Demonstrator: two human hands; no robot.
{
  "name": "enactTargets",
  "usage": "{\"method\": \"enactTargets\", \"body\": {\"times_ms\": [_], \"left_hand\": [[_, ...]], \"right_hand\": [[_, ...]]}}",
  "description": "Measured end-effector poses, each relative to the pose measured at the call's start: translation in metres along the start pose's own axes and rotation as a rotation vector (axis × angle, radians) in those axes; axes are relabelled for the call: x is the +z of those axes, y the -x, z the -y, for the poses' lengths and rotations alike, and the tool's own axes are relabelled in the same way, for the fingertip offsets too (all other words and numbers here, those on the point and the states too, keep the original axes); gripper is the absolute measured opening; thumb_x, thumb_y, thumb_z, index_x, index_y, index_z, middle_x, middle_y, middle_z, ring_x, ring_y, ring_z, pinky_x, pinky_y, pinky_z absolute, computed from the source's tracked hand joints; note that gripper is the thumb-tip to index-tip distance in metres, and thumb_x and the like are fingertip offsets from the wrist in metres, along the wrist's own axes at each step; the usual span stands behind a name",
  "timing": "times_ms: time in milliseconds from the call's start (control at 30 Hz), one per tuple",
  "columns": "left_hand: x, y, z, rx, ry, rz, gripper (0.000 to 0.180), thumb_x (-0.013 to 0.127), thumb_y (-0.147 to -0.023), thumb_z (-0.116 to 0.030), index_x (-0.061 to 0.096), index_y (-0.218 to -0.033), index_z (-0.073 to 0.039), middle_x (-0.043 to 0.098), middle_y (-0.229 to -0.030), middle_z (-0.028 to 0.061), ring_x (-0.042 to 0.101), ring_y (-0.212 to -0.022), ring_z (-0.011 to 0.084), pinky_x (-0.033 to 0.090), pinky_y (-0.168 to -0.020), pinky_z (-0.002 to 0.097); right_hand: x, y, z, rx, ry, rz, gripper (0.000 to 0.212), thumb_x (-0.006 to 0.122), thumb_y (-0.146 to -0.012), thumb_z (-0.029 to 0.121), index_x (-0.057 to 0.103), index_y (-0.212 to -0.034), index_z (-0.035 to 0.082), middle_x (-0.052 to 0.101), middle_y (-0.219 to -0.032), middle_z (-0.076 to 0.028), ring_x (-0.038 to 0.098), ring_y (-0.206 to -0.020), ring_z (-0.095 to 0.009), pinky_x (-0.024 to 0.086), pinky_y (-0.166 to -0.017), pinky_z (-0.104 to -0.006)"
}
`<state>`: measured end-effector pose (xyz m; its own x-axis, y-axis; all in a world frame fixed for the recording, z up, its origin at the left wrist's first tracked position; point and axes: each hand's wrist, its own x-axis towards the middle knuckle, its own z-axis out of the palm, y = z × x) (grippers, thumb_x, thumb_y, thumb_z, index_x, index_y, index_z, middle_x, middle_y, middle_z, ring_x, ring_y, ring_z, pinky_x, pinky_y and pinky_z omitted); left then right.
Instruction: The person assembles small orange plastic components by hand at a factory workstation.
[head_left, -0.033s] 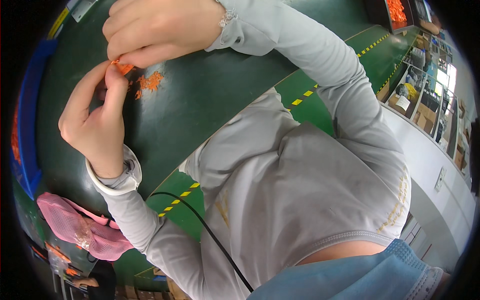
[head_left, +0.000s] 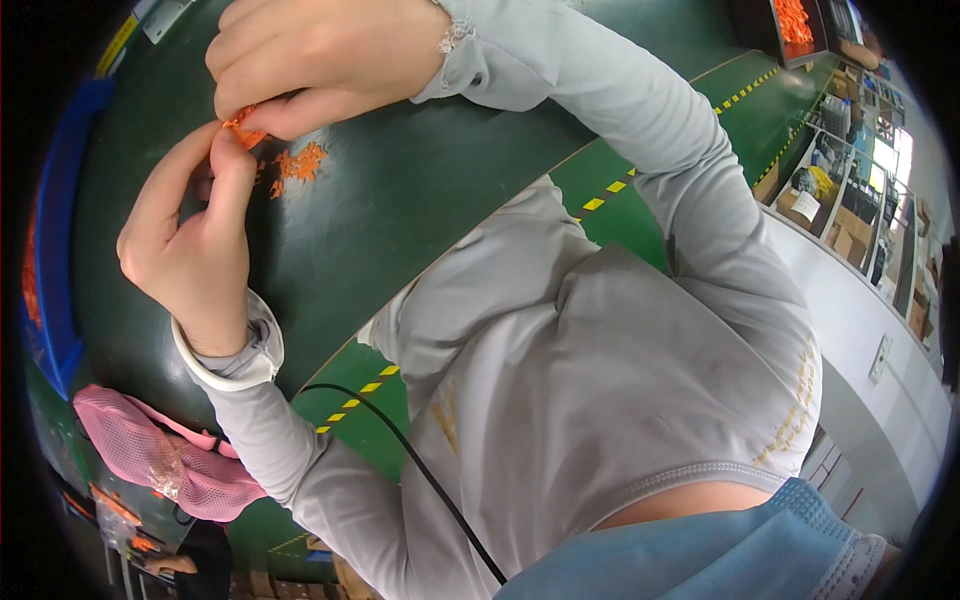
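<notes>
Between the fingertips of both hands is a small orange piece (head_left: 248, 135), mostly covered, so its exact kind does not show. My left hand (head_left: 195, 235) pinches it from below between thumb and forefinger. From above, my right hand (head_left: 320, 65) closes on the same piece with its fingers curled and thumb bent. Just beside the fingertips, a scatter of orange scraps (head_left: 298, 165) lies on the dark green tabletop (head_left: 400, 190).
A blue bin (head_left: 58, 250) with orange contents stands at the left rim. Near my left forearm lies a pink mesh bag (head_left: 165, 450). A black cable (head_left: 400, 435) crosses my lap. A dark tray of orange pieces (head_left: 793, 22) sits far right, near cluttered shelves (head_left: 850, 200).
The right thumb and fingers have shifted slightly, and a little more of the orange piece shows between the fingertips. The left hand looks unmoved.
</notes>
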<state>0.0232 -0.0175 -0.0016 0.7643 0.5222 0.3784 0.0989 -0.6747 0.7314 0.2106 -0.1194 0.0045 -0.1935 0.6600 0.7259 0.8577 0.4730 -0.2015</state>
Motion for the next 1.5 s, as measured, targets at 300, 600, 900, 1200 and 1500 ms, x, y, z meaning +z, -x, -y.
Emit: {"method": "enactTargets", "body": {"times_ms": [300, 600, 900, 1200, 1500], "left_hand": [[0.004, 0.006, 0.002, -0.093, 0.082, 0.017, 0.007, 0.077, -0.083, -0.002, 0.075, -0.088, 0.002, 0.067, -0.070, -0.0005, 0.055, -0.063, 0.0031, 0.045, -0.059, 0.0176], [0.006, 0.006, 0.005, -0.120, 0.156, 0.037, 0.006, 0.077, -0.083, -0.001, 0.075, -0.088, 0.002, 0.065, -0.071, -0.0024, 0.054, -0.064, 0.0030, 0.045, -0.060, 0.0170], [0.003, 0.005, 0.005, -0.121, 0.178, 0.023, 0.007, 0.073, -0.087, 0.001, 0.074, -0.091, 0.006, 0.070, -0.077, 0.0039, 0.060, -0.066, 0.0071, 0.050, -0.064, 0.0195], [-0.007, 0.003, 0.010, -0.337, 0.503, -0.001, 0.019, 0.059, -0.099, -0.004, 0.070, -0.106, 0.011, 0.072, -0.091, 0.0159, 0.065, -0.076, 0.0172, 0.053, -0.073, 0.0276], [-0.014, -0.004, 0.003, -0.433, 0.575, 0.081, 0.017, 0.064, -0.097, -0.005, 0.070, -0.102, 0.010, 0.072, -0.086, 0.0145, 0.067, -0.072, 0.0170, 0.052, -0.069, 0.0256]], "right_hand": [[0.003, 0.001, 0.005, -0.039, 0.121, 0.049, 0.014, 0.069, -0.069, 0.024, 0.061, -0.063, 0.014, 0.058, -0.068, -0.001, 0.058, -0.073, -0.018, 0.040, -0.078, -0.0356], [0.004, 0.005, -0.003, 0.015, 0.000, 0.086, 0.014, 0.069, -0.067, 0.025, 0.062, -0.063, 0.013, 0.059, -0.065, -0.002, 0.060, -0.070, -0.021, 0.040, -0.077, -0.0361], [-0.006, -0.001, 0.008, 0.584, -0.503, 0.239, 0.014, 0.072, -0.073, 0.019, 0.066, -0.071, 0.006, 0.064, -0.068, -0.008, 0.065, -0.069, -0.024, 0.045, -0.072, -0.0347], [0.002, 0.004, 0.009, 0.368, -0.414, -0.012, 0.020, 0.077, -0.075, 0.025, 0.066, -0.082, 0.010, 0.060, -0.073, -0.001, 0.061, -0.073, -0.020, 0.040, -0.073, -0.0329], [0.007, 0.004, 0.007, 0.196, -0.198, -0.073, 0.019, 0.076, -0.074, 0.025, 0.063, -0.080, 0.012, 0.057, -0.073, -0.001, 0.058, -0.077, -0.021, 0.037, -0.076, -0.0346]]}}
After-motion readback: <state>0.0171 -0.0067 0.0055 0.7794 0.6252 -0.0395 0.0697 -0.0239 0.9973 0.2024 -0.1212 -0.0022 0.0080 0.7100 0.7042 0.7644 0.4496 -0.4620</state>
